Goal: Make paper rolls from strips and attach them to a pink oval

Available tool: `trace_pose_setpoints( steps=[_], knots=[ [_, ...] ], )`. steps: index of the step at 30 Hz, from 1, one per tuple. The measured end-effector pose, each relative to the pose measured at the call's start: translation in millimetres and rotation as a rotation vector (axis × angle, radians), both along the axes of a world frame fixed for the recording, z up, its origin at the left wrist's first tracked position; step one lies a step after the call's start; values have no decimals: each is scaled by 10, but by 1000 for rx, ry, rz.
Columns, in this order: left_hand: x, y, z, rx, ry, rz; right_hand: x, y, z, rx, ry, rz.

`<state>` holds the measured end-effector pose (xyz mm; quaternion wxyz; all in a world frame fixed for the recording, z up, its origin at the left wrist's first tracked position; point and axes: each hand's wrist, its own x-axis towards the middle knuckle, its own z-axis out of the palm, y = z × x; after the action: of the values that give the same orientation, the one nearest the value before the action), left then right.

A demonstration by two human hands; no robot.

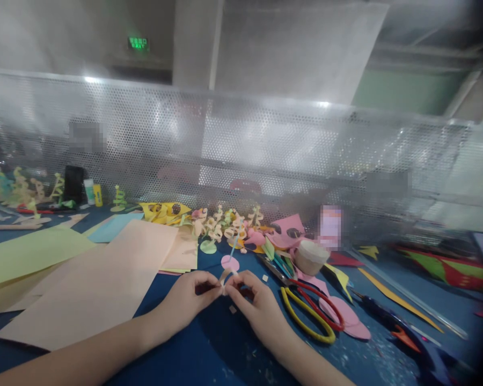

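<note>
My left hand (pixel 191 296) and my right hand (pixel 254 300) meet over the blue table, fingertips close together. Between them they pinch a small, pale curled paper strip (pixel 226 275); its lower end is hidden by the fingers. Just beyond my fingertips lies a pink paper disc (pixel 230 262), with a thin light-blue stick (pixel 235 242) rising from it. Scissors (pixel 306 305) with one red and one yellow handle rest to the right of my right hand. Large sheets of pale pink paper (pixel 116 268) spread out to the left of my left hand.
Curled paper trees (pixel 213 230) stand at the back before a perforated metal screen (pixel 257 145). On the right are a pale cup (pixel 311 257), pink paper circles (pixel 348 316), a dark blue glue gun (pixel 402 332) and a clear glue stick (pixel 422 300). Glue sticks (pixel 89 191) stand back left.
</note>
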<state>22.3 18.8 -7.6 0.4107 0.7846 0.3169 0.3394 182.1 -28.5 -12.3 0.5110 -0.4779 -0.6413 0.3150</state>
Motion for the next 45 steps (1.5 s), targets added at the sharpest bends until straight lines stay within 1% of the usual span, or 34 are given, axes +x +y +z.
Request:
trace_pose_setpoints(
  steps=[2,4,8,12,18,23,29,34,39,45],
  knots=[
    [-1,34,-1,-109,-55,-49,-15,4,6,-43,65,41],
    [-3,51,4,-174,-82,-74,-25,8,10,-86,102,76],
    [-10,44,23,-232,-96,-79,-26,16,-9,-106,137,96],
    [-24,62,33,-293,-125,-152,-26,25,-33,-136,280,113],
    [-45,119,40,-327,-106,-138,-32,16,-1,-152,352,93],
    [-34,113,40,-412,-170,-208,-21,28,-19,-150,353,68],
    [-32,119,23,-526,-190,-160,-17,52,-33,-140,324,21],
    [-27,117,37,-495,-204,-133,-18,49,-30,-148,323,35],
    [-12,124,35,-479,-203,-112,-12,49,-67,-181,332,78],
    [-34,110,11,-476,-208,-145,-19,39,-77,-196,329,90]
  ],
)
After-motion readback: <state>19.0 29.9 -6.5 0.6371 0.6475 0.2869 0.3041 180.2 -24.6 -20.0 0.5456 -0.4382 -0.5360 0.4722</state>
